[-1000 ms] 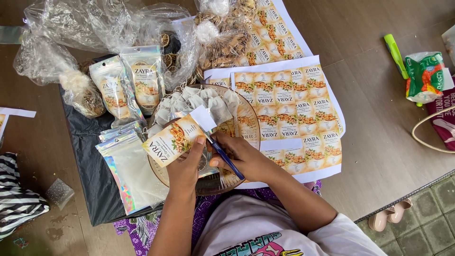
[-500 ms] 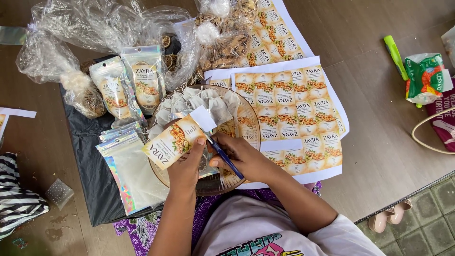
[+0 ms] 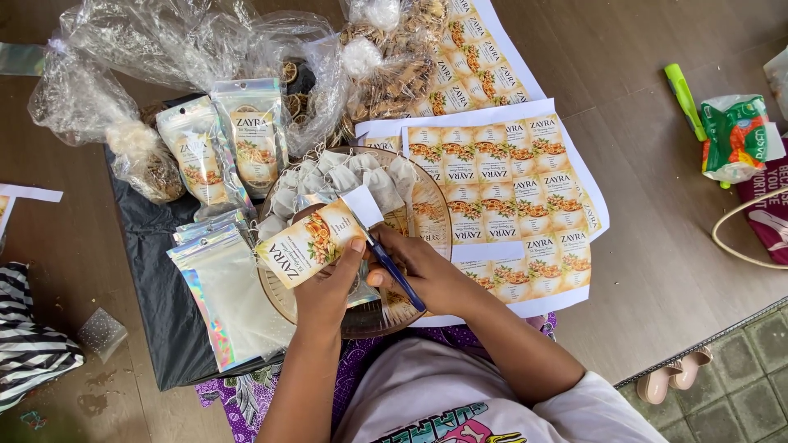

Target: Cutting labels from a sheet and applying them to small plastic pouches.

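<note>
My left hand point(image 3: 328, 287) holds a cream and orange printed label point(image 3: 310, 243) with a white backing flap peeling off at its upper right. My right hand point(image 3: 414, 264) grips a blue-handled tool point(image 3: 394, 269), its tip touching the label's edge. Both hands hover over a round woven tray point(image 3: 435, 215) that carries several small white tea bags point(image 3: 345, 176). A sheet of matching labels point(image 3: 509, 197) lies to the right of the tray. Two filled, labelled pouches point(image 3: 234, 148) stand at the tray's upper left.
A stack of empty holographic pouches point(image 3: 226, 295) lies on a black sheet point(image 3: 156, 279) at left. Clear plastic bags of dried goods point(image 3: 164, 57) crowd the back. A green marker point(image 3: 683, 98), a snack packet point(image 3: 735, 135) and a pair of sandals point(image 3: 673, 377) are at right.
</note>
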